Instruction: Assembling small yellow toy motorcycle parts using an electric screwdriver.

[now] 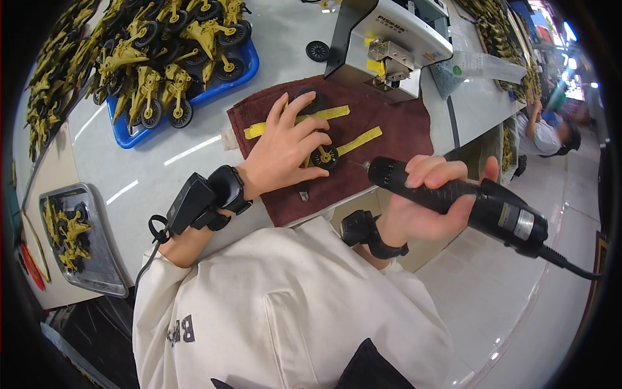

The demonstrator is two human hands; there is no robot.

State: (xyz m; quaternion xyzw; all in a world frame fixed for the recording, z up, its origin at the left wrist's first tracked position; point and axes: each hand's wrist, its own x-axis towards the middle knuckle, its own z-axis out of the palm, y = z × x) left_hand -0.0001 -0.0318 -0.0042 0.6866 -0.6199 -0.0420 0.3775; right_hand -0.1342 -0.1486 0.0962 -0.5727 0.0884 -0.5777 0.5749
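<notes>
My left hand (285, 146) was spread flat, fingers wide, pinning down a yellow toy part with black wheels (324, 154) on a dark red towel (389, 126). My right hand (421, 201) was wrapped tight around a black electric screwdriver (466, 198), its tip aimed left at the wheel by my fingers, just beside it; couldn't tell if it actually touched. The cord ran off to the right. Both wrists had black strapped-on gadgets.

At the far edge of the towel sat a white and grey machine (389, 39), with a loose black wheel (317, 50) near it on the white table (162, 175). Up left, a blue tray (249, 68) was piled with the same yellow wheeled toys. A grey tray (97, 272) at the lower left held a few more.
</notes>
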